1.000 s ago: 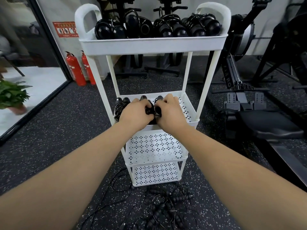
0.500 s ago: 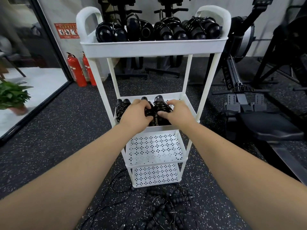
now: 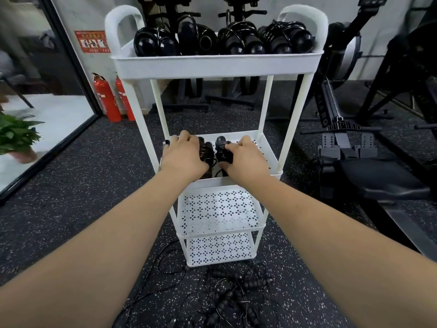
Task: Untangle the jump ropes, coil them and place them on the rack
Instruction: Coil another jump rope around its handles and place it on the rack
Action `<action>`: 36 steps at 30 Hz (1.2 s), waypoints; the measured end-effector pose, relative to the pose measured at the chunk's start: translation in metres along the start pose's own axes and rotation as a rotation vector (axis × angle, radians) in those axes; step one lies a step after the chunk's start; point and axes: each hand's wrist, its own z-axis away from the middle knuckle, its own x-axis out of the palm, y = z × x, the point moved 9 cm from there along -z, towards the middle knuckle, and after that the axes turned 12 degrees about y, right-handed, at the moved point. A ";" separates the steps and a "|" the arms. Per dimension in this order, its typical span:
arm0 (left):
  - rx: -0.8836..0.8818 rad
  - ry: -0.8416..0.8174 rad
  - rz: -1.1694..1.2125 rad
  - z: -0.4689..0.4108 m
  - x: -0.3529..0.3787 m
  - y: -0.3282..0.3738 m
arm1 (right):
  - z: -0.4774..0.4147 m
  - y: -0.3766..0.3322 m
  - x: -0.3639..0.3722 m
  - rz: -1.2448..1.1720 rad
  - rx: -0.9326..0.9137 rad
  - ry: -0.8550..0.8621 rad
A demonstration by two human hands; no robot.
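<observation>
Head view: left hand (image 3: 183, 157) mostly hides coiled rope (image 3: 206, 150).

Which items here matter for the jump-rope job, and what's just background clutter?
Job: white rack, top-shelf coils, second-shelf coils held by left hand and right hand, tangled ropes on floor.
Background: fire extinguishers, potted plant, rowing machine, wall sign.

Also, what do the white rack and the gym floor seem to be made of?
The white rack: probably moulded plastic, matte, judging by rounded rims and punched diamond-pattern shelves; painted metal is possible. The gym floor: looks like rubber matting, dull black with white speckles.
</observation>
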 end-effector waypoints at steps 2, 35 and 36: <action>0.010 -0.015 -0.005 0.000 0.000 -0.003 | 0.002 0.002 0.002 -0.068 0.025 0.003; 0.070 0.053 0.338 -0.005 0.002 0.022 | 0.014 0.010 0.001 -0.212 -0.144 -0.058; 0.078 0.046 0.325 -0.007 0.003 0.027 | 0.017 0.010 0.002 -0.171 -0.173 -0.053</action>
